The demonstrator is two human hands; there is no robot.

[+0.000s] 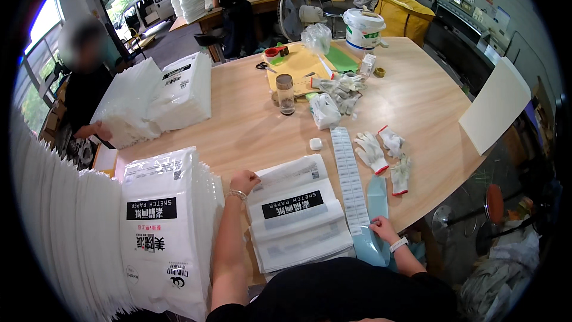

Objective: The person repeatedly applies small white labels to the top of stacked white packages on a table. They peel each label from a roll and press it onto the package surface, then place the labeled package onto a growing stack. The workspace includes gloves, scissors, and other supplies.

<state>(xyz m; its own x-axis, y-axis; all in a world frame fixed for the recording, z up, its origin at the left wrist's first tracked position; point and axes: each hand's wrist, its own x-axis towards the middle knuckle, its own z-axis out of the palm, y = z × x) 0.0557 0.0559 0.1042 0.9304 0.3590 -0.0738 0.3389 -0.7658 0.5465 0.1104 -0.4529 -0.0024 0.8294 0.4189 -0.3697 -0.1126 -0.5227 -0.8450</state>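
On the desk (432, 95), a lidded glass jar (286, 98) stands upright near a yellow sheet (298, 64), with black scissors (262, 66) farther back and white gloves (372, 154) lying to the right. A white bucket (362, 33) stands at the far edge. Beyond are a fan (292, 12), a large yellow bag (405, 16) and a van (154, 7).

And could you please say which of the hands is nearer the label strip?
Right. The right hand is at the near end of the label strip; the left hand is farther left, at the flat white bag.
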